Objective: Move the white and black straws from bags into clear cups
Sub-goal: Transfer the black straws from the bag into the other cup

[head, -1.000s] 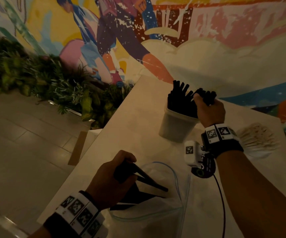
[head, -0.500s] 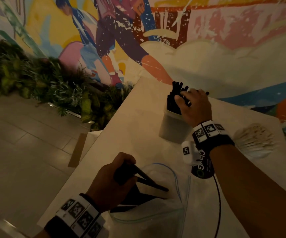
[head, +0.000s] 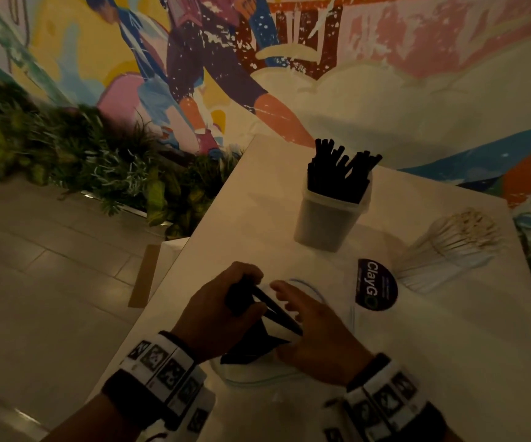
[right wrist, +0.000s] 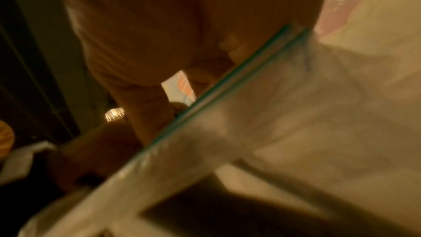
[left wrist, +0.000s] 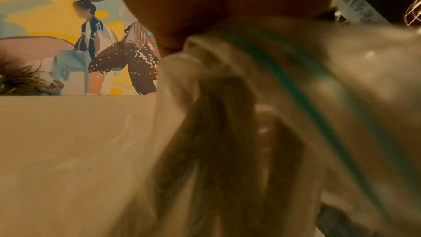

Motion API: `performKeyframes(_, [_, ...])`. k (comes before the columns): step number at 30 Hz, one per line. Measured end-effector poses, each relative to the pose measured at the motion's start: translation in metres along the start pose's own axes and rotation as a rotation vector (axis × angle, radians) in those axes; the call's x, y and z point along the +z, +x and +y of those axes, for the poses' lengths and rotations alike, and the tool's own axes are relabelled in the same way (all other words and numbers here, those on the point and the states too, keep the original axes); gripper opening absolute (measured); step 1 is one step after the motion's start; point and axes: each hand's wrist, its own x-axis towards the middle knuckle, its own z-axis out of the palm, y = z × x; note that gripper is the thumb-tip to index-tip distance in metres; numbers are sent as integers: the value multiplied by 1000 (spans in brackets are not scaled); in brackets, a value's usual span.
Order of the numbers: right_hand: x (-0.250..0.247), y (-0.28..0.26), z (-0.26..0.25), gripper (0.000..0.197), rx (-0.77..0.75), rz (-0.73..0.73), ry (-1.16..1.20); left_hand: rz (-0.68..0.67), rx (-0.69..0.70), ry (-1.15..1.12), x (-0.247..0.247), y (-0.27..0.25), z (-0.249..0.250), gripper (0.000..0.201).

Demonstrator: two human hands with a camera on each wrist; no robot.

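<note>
A clear cup [head: 327,223] at the far side of the table holds several black straws [head: 342,169] standing upright. Close to me lies a clear zip bag [head: 257,376] with more black straws [head: 276,312] in its mouth. My left hand [head: 248,291] grips one end of these straws with curled fingers. In the left wrist view the bunched bag [left wrist: 284,87] shows dark straws [left wrist: 216,132] through the plastic. My right hand [head: 292,311] reaches over the bag's mouth with fingers stretched, right beside the straws. The bag's green zip edge [right wrist: 227,86] crosses the right wrist view.
A second clear cup of white straws [head: 452,247] sits at the right of the table [head: 257,212]. A round black ClayGo sticker [head: 376,284] lies between bag and cups. Plants [head: 66,161] and floor are off the table's left edge, and a mural wall stands behind.
My right hand let go of the black straws in the cup and came back down to the bag's mouth beside my left hand. The left hand kept its grip.
</note>
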Motion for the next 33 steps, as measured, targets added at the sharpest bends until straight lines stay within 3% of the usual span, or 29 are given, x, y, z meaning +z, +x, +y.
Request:
performKeyframes(2, [18, -2, 8, 91, -10, 26, -5, -24, -12, -33, 1, 0, -1, 42])
performKeyframes(6, [36, -1, 8, 99, -86, 54, -61, -104, -73, -208, -1, -3, 1, 73])
performKeyframes(11, [61, 15, 3, 111, -164, 149, -231, -110, -176, -627, 0, -2, 9, 96])
performKeyframes(15, [65, 20, -6, 70, -170, 251, -190, -19, -335, -879, -2, -4, 10, 67])
performKeyframes(17, [67, 18, -2, 53, -185, 293, -240, -26, -346, -918, -8, -6, 9, 81])
performKeyframes(19, [73, 17, 6, 49, -182, 321, -206, 8, -316, -930, -15, -8, 4, 96])
performKeyframes(24, [66, 21, 17, 36, -170, 312, -124, 169, -241, -877, -40, -14, -30, 96])
performKeyframes(26, [60, 20, 18, 29, -157, 324, -38, -4, -262, -661, -45, -21, -48, 103])
performKeyframes(29, [57, 20, 21, 45, -145, 330, 33, -475, -301, -436, -35, -29, -52, 115])
performKeyframes(31, [57, 20, 23, 58, -141, 324, 49, -580, -281, -540, -23, -29, -42, 109])
performKeyframes(33, [57, 21, 21, 52, -140, 344, 61, -574, -259, -687, -16, -27, -29, 109])
